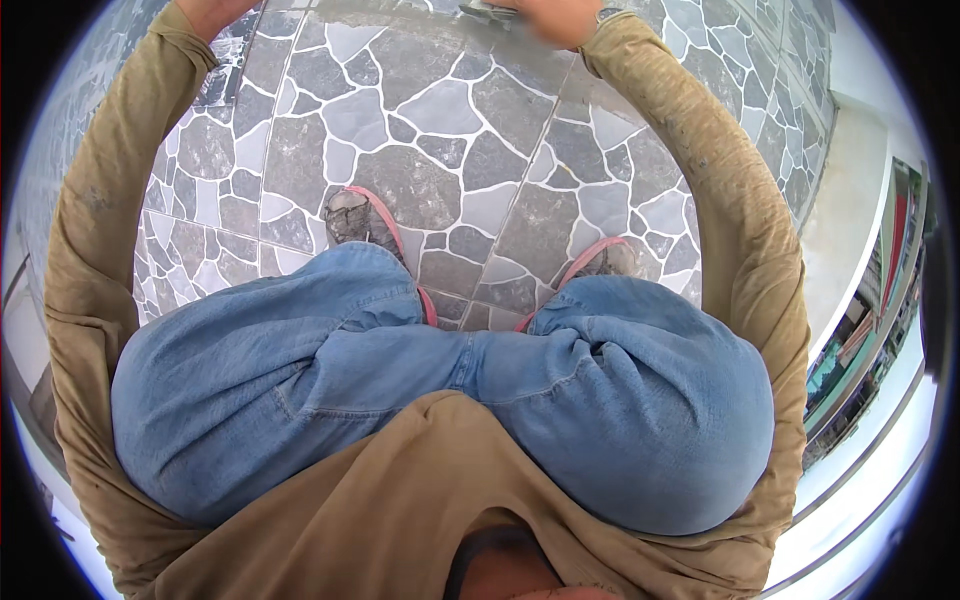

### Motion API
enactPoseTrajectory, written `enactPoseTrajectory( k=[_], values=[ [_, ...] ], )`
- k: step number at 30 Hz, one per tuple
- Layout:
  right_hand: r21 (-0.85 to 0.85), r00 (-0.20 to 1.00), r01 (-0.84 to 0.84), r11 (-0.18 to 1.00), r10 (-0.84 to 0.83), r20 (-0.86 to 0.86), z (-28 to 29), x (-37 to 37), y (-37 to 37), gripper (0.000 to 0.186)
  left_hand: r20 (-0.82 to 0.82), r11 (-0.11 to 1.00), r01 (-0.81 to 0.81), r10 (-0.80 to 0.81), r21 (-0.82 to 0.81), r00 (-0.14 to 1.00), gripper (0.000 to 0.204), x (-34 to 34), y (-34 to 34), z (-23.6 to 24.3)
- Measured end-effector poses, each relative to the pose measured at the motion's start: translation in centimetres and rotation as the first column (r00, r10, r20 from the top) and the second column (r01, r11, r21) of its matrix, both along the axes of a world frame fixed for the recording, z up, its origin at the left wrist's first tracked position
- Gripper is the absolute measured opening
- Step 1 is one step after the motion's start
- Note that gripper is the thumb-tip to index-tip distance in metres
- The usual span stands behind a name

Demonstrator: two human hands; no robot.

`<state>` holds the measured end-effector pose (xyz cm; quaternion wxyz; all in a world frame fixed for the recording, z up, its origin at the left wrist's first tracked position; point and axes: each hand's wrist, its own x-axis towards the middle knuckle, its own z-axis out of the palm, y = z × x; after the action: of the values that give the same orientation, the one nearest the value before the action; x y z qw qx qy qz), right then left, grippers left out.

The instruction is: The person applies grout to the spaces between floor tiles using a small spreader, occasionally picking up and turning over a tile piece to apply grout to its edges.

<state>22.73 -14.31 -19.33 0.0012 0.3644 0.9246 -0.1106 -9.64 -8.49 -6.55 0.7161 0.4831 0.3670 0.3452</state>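
My right hand [558, 20] is at the top edge, partly cut off and a little blurred. It is closed on a flat grey tool [488, 11] that looks like a trowel blade, low over the stone-patterned floor tiles [410, 185]. A dull grey wet-looking smear [535, 62] covers the tiles just beneath this hand. At the top left, only the wrist side of my left hand [212, 12] shows. Its fingers lie outside the picture, so what it touches is hidden. Close below it is a dark, shiny wet patch [222, 75] on the tiles.
My knees in blue jeans [640, 400] are bent wide, with grey-and-pink shoes [362, 218] on the tiles between them. A pale low wall [850, 190] runs along the right. Beyond it are a red strip and other clutter [880, 270], bent by the lens.
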Motion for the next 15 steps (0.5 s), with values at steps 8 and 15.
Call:
enactPoseTrajectory(
  k=[8, 15],
  values=[
    [0.077, 0.997, -0.008, 0.997, 0.002, 0.083, -1.5, 4.3, -6.6, 0.041, 0.004, 0.992, -0.128, 0.128, -0.018, 0.992, 0.023, -1.2, -0.6, 0.0],
    [0.043, 0.965, 0.12, 0.992, -0.127, 0.231, 0.9, 7.2, -8.9, 0.065, 0.034, 0.985, -0.161, 0.164, -0.066, 0.986, 0.023, -5.1, 0.0, -1.1]
  ],
)
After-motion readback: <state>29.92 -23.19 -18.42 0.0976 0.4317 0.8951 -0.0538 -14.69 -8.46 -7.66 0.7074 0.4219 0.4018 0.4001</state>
